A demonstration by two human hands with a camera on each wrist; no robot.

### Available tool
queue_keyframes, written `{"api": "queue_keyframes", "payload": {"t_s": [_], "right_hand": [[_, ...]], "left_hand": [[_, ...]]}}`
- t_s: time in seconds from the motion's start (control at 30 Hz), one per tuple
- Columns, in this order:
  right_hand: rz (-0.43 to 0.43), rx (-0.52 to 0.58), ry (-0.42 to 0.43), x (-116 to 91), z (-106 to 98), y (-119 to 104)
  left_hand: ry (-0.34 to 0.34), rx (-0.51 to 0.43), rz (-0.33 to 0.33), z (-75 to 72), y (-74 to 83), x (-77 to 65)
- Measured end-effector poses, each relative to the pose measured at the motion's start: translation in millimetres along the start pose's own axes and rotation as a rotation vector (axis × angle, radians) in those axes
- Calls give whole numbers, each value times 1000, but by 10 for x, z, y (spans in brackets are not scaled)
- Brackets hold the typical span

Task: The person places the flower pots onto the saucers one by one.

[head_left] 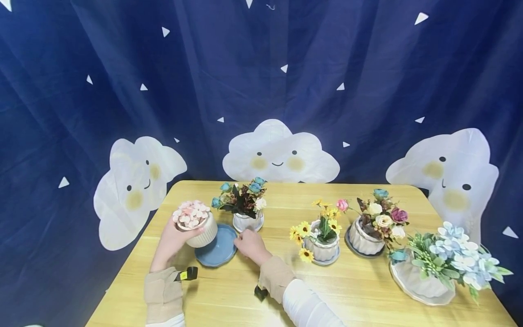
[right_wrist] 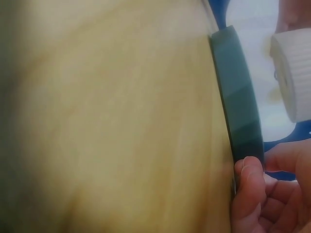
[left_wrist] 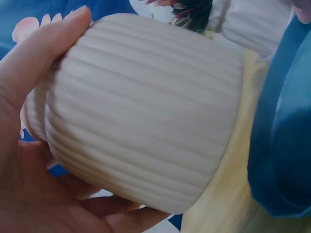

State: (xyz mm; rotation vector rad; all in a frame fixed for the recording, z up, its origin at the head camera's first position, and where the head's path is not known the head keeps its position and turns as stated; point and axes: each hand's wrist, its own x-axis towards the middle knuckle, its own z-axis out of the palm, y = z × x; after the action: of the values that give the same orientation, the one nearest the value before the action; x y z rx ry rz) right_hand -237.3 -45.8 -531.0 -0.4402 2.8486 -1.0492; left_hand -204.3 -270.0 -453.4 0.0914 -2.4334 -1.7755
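My left hand (head_left: 175,237) grips a ribbed white flower pot (left_wrist: 150,111) with pale pink flowers (head_left: 192,214) in it. In the left wrist view its thumb lies along the upper side and the other fingers curl under the pot. The pot is off the table, tilted, up and left of a blue scalloped saucer (head_left: 216,247). At that saucer's right edge is my right hand (head_left: 252,246). Its thumb and fingers pinch the saucer's rim (right_wrist: 238,92) in the right wrist view, where the saucer stands edge-on against the table surface.
Just behind the right hand stands a white pot (head_left: 247,222) with blue and white roses. To the right are a pot of yellow flowers (head_left: 323,247), a pot of mixed roses (head_left: 365,238) and a tilted pot of light blue flowers (head_left: 426,279), all on saucers. A dark blue curtain (head_left: 286,91) hangs behind.
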Motion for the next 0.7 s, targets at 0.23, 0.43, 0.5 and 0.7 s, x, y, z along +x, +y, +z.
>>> {"api": "queue_keyframes", "payload": {"t_s": [0.23, 0.43, 0.5, 0.7], "right_hand": [[-1, 0, -1, -3, 4, -2], [-6, -11, 3, -14, -22, -26], [-4, -11, 3, -15, -33, -33], [-5, -9, 3, -19, -39, -33]], "left_hand": [[-94, 15, 48, 68, -124, 36], [-153, 32, 42, 148, -210, 56], [-165, 49, 44, 177, -282, 86], [-208, 97, 53, 244, -329, 106]]}}
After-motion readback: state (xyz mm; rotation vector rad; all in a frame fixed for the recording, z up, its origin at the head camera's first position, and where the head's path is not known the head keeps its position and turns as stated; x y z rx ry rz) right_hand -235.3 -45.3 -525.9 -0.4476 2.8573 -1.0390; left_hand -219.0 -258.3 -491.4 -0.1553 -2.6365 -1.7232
